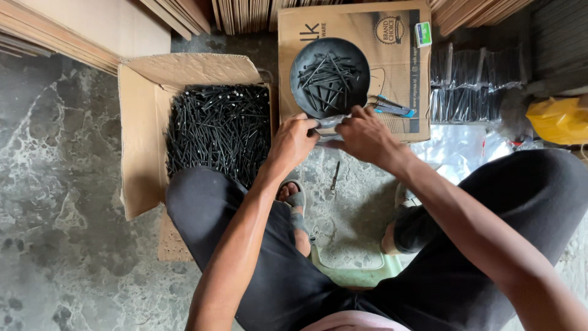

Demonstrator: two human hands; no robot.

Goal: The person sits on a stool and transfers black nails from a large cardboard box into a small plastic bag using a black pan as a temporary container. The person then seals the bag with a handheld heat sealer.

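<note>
**Two hands on a small clear bag**

A person sits low on a stool (358,274), knees wide, looking down at the floor (61,184). Both hands meet in the middle. The left hand (293,142) has its fingers pinched shut on the left end of a small clear bag (329,122). The right hand (361,135) is closed on the right end of the same bag. The bag is between the two hands, just in front of a flat box (349,67).

A round dark bowl (329,76) sits on top of that box. Some black nails lie in the bowl. A blue and grey tool (392,108) lies on the box beside the bowl, close to the right hand.

On the left is a big open box (144,141), full of long black nails (217,132). It touches the person's left knee.

One nail (335,176) lies alone on the floor between the feet.

Packs of black nails (468,86) lie on the right, with a yellow bag (560,119) past them.
</note>
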